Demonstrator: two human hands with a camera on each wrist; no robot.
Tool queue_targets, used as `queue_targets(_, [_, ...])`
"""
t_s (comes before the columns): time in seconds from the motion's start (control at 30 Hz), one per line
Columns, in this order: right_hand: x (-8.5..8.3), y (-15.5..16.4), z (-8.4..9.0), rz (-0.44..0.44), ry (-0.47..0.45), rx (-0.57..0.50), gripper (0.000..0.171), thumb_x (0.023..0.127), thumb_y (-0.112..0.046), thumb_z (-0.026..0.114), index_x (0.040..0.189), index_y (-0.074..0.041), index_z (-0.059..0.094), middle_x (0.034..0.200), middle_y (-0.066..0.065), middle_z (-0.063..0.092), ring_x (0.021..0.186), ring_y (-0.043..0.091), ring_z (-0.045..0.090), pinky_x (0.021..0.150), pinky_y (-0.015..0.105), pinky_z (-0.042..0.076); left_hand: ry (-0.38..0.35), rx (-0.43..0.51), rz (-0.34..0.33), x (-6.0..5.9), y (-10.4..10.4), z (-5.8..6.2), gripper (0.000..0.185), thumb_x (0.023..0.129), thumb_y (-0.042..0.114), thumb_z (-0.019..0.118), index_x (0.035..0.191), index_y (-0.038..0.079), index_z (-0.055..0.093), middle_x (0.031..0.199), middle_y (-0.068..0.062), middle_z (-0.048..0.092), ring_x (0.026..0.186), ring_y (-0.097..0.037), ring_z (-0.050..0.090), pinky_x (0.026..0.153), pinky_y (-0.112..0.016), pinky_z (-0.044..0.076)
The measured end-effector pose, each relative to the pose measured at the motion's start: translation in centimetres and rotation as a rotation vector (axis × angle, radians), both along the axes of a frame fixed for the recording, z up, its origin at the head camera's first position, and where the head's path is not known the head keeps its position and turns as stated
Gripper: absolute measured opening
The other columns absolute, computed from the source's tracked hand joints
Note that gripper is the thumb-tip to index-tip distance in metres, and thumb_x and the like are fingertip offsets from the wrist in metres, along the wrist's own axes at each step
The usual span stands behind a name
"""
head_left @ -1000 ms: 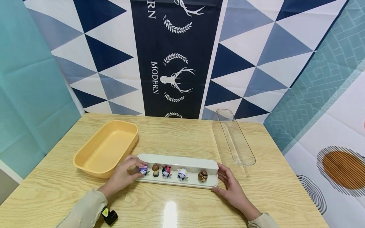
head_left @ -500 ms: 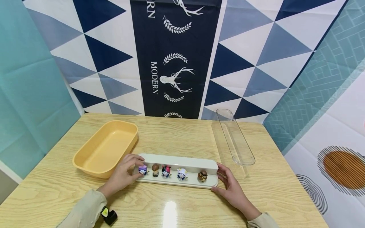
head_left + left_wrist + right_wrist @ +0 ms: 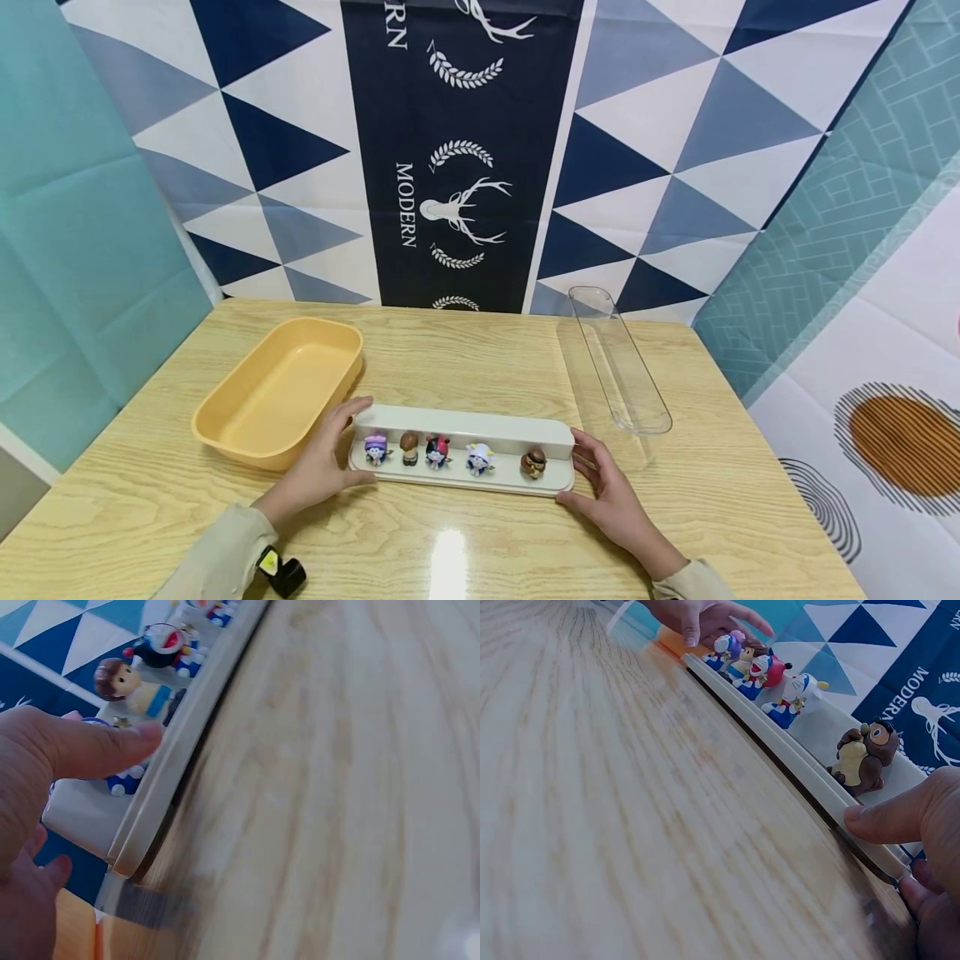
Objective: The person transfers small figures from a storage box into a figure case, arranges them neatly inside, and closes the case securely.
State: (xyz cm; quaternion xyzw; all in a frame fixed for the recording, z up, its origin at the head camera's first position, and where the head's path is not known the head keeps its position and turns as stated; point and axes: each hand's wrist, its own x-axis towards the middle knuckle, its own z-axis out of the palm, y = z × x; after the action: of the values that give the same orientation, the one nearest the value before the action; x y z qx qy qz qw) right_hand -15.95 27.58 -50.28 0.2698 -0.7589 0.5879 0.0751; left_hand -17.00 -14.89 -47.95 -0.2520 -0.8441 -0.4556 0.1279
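Note:
A long white stepped display stand (image 3: 465, 421) lies on the wooden table with a row of small figurines along its lower step. From the left they are a purple-hatted figurine (image 3: 376, 448), a brown-haired boy figurine (image 3: 408, 447), a red-and-black-hooded figurine (image 3: 438, 451), a white-hooded figurine (image 3: 479, 458) and a brown owl figurine (image 3: 866, 754). My left hand (image 3: 324, 461) spreads thumb and fingers around the stand's left end, holding nothing. At the right end my right hand (image 3: 611, 500) grips the stand, thumb at the front edge, some fingers hidden behind it.
A yellow plastic basin (image 3: 277, 392) stands at the left, close behind my left hand. To the back right lies a clear, long cover (image 3: 622, 358). Patterned cloth (image 3: 465, 208) hangs behind the table's far edge.
My left hand has let go of the purple-hatted figurine and opened, its thumb now in front of the stand and its fingers toward the back corner. My right hand has kept its place.

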Motion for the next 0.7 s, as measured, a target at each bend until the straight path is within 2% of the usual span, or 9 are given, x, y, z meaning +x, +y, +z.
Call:
queue_targets(0.13, [0.0,0.0,0.0,-0.004,-0.002,0.001,0.088,0.072,0.018,0.076,0.147,0.009,0.031,0.136,0.037,0.042,0.124,0.000,0.048,0.102,0.017,0.040,-0.106,0.181,-0.120,-0.3,-0.4,-0.5,0.109,0.060,-0.018,0.083,0.151,-0.006,0.025,0.153,-0.033,0.024,0.139,-0.048,0.022,0.111,-0.018,0.027])
queue_targets(0.2, [0.0,0.0,0.0,-0.008,-0.003,0.003,0.088,0.072,0.019,0.076,0.147,0.009,0.031,0.136,0.037,0.042,0.123,0.000,0.048,0.102,0.017,0.040,-0.144,0.260,-0.169,-0.4,-0.5,-0.6,0.109,0.060,-0.023,0.079,0.151,-0.009,0.021,0.153,-0.037,0.020,0.139,-0.047,0.021,0.108,-0.013,0.026])
queue_targets(0.27, [0.1,0.0,0.0,-0.010,-0.005,0.004,0.088,0.072,0.019,0.076,0.147,0.009,0.031,0.135,0.037,0.043,0.123,0.000,0.048,0.102,0.017,0.040,-0.173,0.315,-0.199,-0.5,-0.7,-0.8,0.109,0.060,-0.026,0.076,0.150,-0.010,0.018,0.152,-0.040,0.018,0.141,-0.037,0.027,0.107,-0.013,0.028])
queue_targets(0.43, [0.1,0.0,0.2,-0.012,-0.013,0.003,0.087,0.073,0.019,0.076,0.147,0.009,0.031,0.135,0.037,0.043,0.123,-0.001,0.048,0.102,0.017,0.040,-0.225,0.404,-0.226,-0.4,-0.9,-1.0,0.109,0.059,-0.031,0.070,0.151,-0.011,0.014,0.151,-0.042,0.015,0.132,-0.001,0.039,0.105,-0.016,0.034])
queue_targets(0.53, [0.1,-0.1,0.2,-0.013,-0.018,0.004,0.087,0.073,0.018,0.076,0.147,0.009,0.031,0.136,0.037,0.042,0.123,-0.001,0.048,0.102,0.016,0.040,-0.251,0.425,-0.207,-0.2,-1.0,-1.1,0.109,0.059,-0.032,0.068,0.151,-0.012,0.013,0.148,-0.043,0.019,0.127,0.004,0.042,0.104,-0.016,0.036])
queue_targets(0.7, [0.1,-0.1,0.3,-0.010,-0.017,0.001,0.087,0.073,0.018,0.076,0.147,0.009,0.031,0.136,0.038,0.042,0.123,-0.001,0.048,0.102,0.016,0.040,-0.277,0.437,-0.162,-0.1,-1.1,-1.5,0.109,0.058,-0.033,0.069,0.150,-0.014,0.012,0.141,-0.044,0.029,0.123,0.004,0.044,0.103,-0.015,0.037])
